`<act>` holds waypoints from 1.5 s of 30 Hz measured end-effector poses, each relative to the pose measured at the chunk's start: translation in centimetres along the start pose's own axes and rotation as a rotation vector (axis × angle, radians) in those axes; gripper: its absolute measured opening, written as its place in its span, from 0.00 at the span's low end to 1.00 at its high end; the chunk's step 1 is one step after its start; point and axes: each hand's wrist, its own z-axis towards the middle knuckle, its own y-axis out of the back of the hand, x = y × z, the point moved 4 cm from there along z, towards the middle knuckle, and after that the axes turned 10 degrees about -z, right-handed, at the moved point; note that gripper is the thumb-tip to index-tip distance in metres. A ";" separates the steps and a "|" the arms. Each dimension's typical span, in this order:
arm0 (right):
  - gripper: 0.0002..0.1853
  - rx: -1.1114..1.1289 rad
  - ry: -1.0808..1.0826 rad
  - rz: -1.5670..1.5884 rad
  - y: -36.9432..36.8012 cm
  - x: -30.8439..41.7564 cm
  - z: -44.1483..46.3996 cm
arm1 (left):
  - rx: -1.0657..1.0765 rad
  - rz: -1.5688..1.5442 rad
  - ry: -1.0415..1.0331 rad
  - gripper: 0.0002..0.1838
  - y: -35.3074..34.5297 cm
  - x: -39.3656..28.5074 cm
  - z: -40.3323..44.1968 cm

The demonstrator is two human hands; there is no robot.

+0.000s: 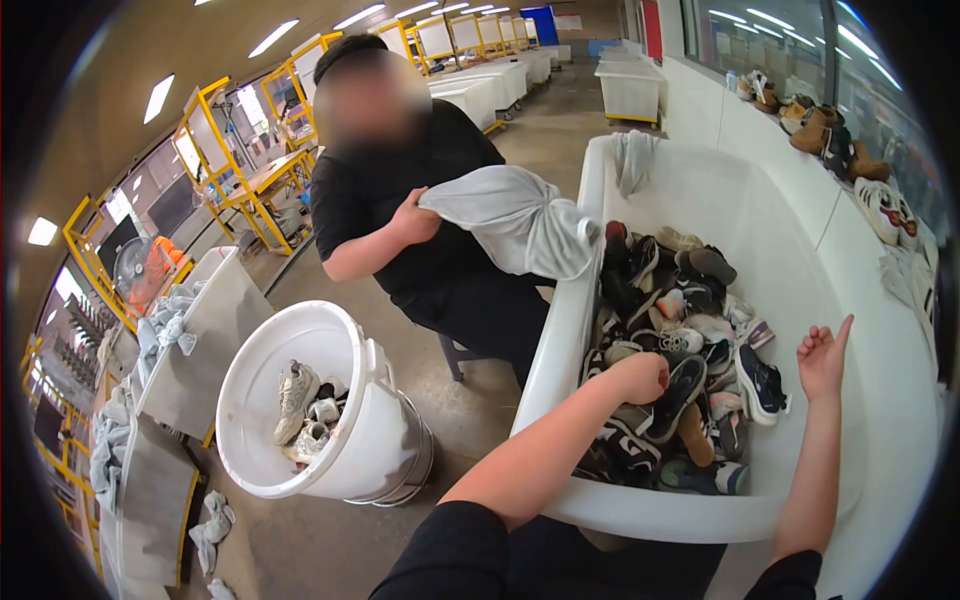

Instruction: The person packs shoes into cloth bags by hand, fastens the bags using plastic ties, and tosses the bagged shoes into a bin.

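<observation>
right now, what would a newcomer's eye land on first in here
Probably the big heap of mixed shoes in the white tub, where the left hand is curled beside a dark shoe and the right hand is raised open towards the tub's right side. Next, the bunched grey cloth held by a co-worker across the tub's left rim. Then the round white bin on the left, with a few shoes inside.
</observation>
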 end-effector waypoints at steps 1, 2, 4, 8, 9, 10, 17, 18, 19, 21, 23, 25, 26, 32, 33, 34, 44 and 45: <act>0.31 0.002 0.010 0.016 0.2 0.0 0.1 | -0.005 0.006 -0.019 0.08 0.0 0.1 0.1; 0.31 -0.003 -0.035 -0.027 0.6 -0.4 0.3 | -0.009 0.010 -0.035 0.08 -0.3 0.1 0.0; 0.31 -0.008 -0.123 -0.113 1.3 -2.0 1.2 | 0.005 -0.001 -0.019 0.09 -0.3 0.0 0.1; 0.31 0.065 -0.193 -0.378 1.4 -5.6 2.1 | -0.006 0.004 -0.034 0.09 -0.1 -0.3 0.0; 0.29 0.061 -0.184 -0.447 1.3 -5.9 2.1 | -0.006 0.012 -0.028 0.09 0.1 -0.5 -0.2; 0.28 0.056 -0.176 -0.518 1.4 -6.2 2.1 | -0.004 0.018 -0.022 0.09 0.2 -0.6 -0.2; 0.34 -0.140 0.018 -1.260 5.1 -7.5 4.6 | -0.015 -0.040 -0.029 0.10 0.4 -1.4 -0.8; 0.43 -0.080 0.263 -1.067 8.8 -7.5 9.1 | -0.026 -0.023 -0.051 0.10 0.4 -1.4 -0.7; 0.42 -0.139 0.295 -0.945 8.4 -6.6 8.5 | -0.030 -0.023 -0.060 0.10 0.3 -1.4 -0.7; 0.40 -0.265 0.352 -0.697 7.8 -3.9 6.7 | -0.032 -0.021 -0.083 0.09 0.3 -1.5 -0.8; 0.35 -0.102 -0.103 -0.941 10.8 -6.4 7.3 | -0.038 -0.039 -0.097 0.08 0.3 -1.6 -0.8; 0.31 0.116 -0.374 -1.153 10.9 -7.4 6.3 | -0.034 -0.057 -0.093 0.08 0.5 -1.7 -0.7; 0.29 0.255 -0.417 -1.256 9.5 -8.2 5.0 | -0.037 -0.048 -0.103 0.08 0.5 -1.8 -0.7; 0.28 0.423 -0.262 -0.683 1.9 -7.1 0.9 | -0.015 -0.050 -0.073 0.07 0.4 -2.1 -1.1; 0.29 0.372 -0.224 -0.624 1.9 -6.9 1.2 | -0.012 -0.051 -0.077 0.07 0.3 -1.9 -1.0; 0.30 0.311 -0.249 -0.800 4.4 -8.0 3.1 | -0.009 -0.051 -0.082 0.07 0.3 -1.9 -0.9; 0.25 0.494 -0.100 -1.371 3.2 -10.4 2.0 | 0.042 0.016 -0.061 0.11 -0.9 -0.5 0.0; 0.27 0.516 -0.135 -1.373 2.4 -10.2 1.2 | 0.043 0.025 -0.055 0.11 -1.0 -0.7 -0.2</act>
